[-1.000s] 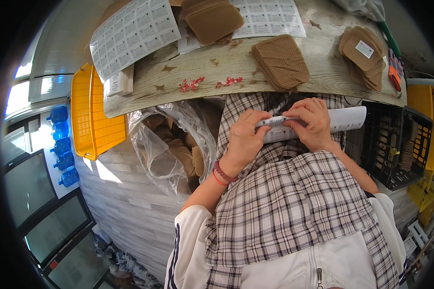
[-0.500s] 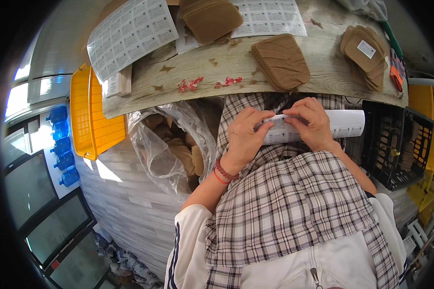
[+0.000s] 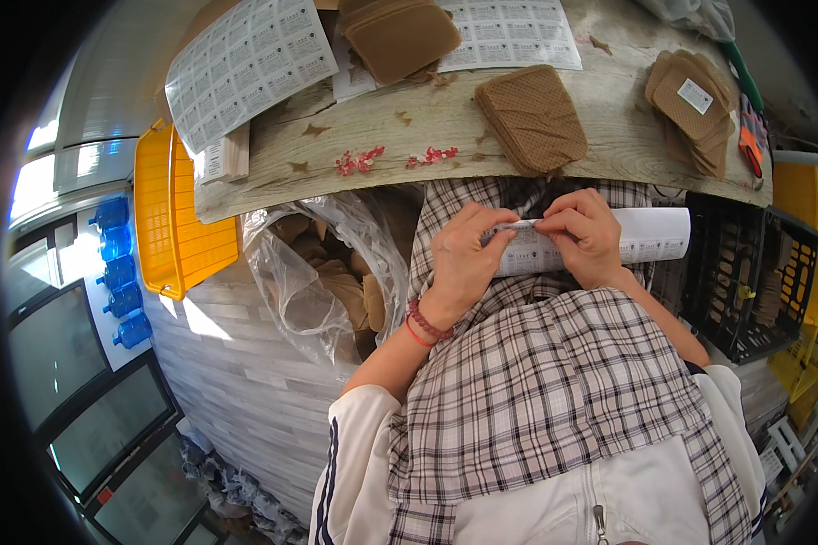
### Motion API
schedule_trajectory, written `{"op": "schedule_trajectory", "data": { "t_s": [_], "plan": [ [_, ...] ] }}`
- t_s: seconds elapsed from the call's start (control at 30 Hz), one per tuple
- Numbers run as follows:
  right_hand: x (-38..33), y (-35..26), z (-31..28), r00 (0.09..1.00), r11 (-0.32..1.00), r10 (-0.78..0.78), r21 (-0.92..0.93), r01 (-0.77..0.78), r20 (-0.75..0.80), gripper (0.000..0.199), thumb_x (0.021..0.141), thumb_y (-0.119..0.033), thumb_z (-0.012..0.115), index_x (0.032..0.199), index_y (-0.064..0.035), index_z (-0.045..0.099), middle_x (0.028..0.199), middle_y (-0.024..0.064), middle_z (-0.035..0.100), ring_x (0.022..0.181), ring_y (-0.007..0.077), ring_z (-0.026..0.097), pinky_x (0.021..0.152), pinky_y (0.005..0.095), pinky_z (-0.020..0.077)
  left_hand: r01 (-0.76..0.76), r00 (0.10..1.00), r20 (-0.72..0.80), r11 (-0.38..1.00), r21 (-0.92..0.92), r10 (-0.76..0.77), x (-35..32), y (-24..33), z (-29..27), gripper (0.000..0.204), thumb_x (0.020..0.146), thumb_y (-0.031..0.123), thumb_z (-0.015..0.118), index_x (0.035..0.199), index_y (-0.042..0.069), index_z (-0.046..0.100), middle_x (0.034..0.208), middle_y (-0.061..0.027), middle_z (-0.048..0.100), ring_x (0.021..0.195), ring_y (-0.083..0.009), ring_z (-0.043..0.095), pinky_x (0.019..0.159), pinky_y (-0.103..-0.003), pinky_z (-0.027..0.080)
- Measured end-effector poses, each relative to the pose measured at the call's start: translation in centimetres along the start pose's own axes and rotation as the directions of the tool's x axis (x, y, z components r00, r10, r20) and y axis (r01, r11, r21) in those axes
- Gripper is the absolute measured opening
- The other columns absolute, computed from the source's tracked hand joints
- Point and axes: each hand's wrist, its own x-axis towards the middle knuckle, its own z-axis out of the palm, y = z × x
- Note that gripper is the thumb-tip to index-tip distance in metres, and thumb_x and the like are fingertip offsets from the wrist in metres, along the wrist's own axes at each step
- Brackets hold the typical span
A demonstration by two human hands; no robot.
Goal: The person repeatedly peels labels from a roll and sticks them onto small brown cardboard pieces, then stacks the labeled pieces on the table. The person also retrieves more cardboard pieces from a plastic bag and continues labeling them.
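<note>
Over my lap, a white sheet of printed labels (image 3: 650, 234) is held by its upper edge between both hands. My left hand (image 3: 464, 252) pinches that edge with thumb and forefinger. Close beside it, my right hand (image 3: 583, 238) pinches the same edge, its fingertips nearly meeting the left ones. The sheet curls and sticks out past the right hand. On the table just ahead lies a stack of brown textured pieces (image 3: 534, 118). Another brown stack (image 3: 693, 109), topped by one white label, lies to the right.
More label sheets (image 3: 250, 68) and a brown stack (image 3: 400, 41) lie on the table's (image 3: 354, 136) far left. Below its edge stand a clear plastic bag (image 3: 286, 300) of brown pieces, a yellow basket (image 3: 186, 218) at left, and a black crate (image 3: 745, 272) at right.
The fingertips have shifted slightly along the sheet's upper edge, and that edge is now folded or rolled between them. Otherwise both hands stay nearly in place.
</note>
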Motion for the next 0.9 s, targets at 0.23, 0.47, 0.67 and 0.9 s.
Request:
{"op": "schedule_trajectory", "data": {
  "t_s": [0.23, 0.47, 0.67, 0.9],
  "plan": [
    [0.4, -0.3, 0.3, 0.997, 0.994, 0.078, 0.072, -0.077, -0.011, 0.018, 0.071, 0.002, 0.079, 0.084, -0.0105, 0.074, 0.096, 0.001, 0.068, 0.089, 0.0221, 0.061, 0.078, 0.034, 0.0473, 0.077, 0.994, 0.077, 0.994, -0.077, -0.071, 0.4, -0.4, -0.5, 0.022, 0.085, 0.003, 0.077, 0.106, 0.002, 0.075, 0.094, -0.0075, 0.069, 0.087, -0.0184, 0.065, 0.078, -0.029, 0.051],
    [0.0, 0.4, 0.1, 1.0, 0.988, 0.015, 0.151, -0.014, -0.005, 0.016, 0.077, 0.002, 0.078, 0.084, -0.0102, 0.071, 0.098, 0.001, 0.068, 0.091, 0.0224, 0.06, 0.084, 0.0341, 0.0444, 0.21, 0.894, 0.42, 0.974, -0.089, -0.154, 2.5, -2.1, -2.4, 0.026, 0.091, 0.011, 0.072, 0.115, 0.0, 0.072, 0.103, -0.0079, 0.07, 0.096, -0.0159, 0.065, 0.086, -0.028, 0.051],
    [0.8, 1.5, -1.0, 0.961, 0.656, 0.232, 0.705, -0.269, 0.151, 0.008, 0.092, -0.002, 0.072, 0.096, -0.0061, 0.067, 0.098, 0.0016, 0.065, 0.098, 0.0114, 0.06, 0.089, 0.0265, 0.05, 0.324, 0.847, 0.486, 0.934, -0.153, -0.214, 3.9, -2.4, -4.1, 0.027, 0.092, 0.013, 0.071, 0.116, -0.001, 0.071, 0.107, -0.0089, 0.069, 0.1, -0.0198, 0.065, 0.09, -0.03, 0.05],
    [9.7, 4.8, -5.6, 0.9, 0.686, 0.348, 0.584, -0.434, 0.261, 0.006, 0.099, -0.005, 0.064, 0.104, -0.0035, 0.061, 0.093, -0.0021, 0.06, 0.086, 0.0075, 0.054, 0.08, 0.0227, 0.0453, -0.354, 0.934, 0.094, 0.855, 0.378, 0.345, 5.5, 2.5, -3.2, 0.028, 0.089, 0.011, 0.07, 0.115, 0.001, 0.07, 0.116, -0.0144, 0.063, 0.107, -0.0348, 0.06, 0.097, -0.046, 0.047]
  ]
}}
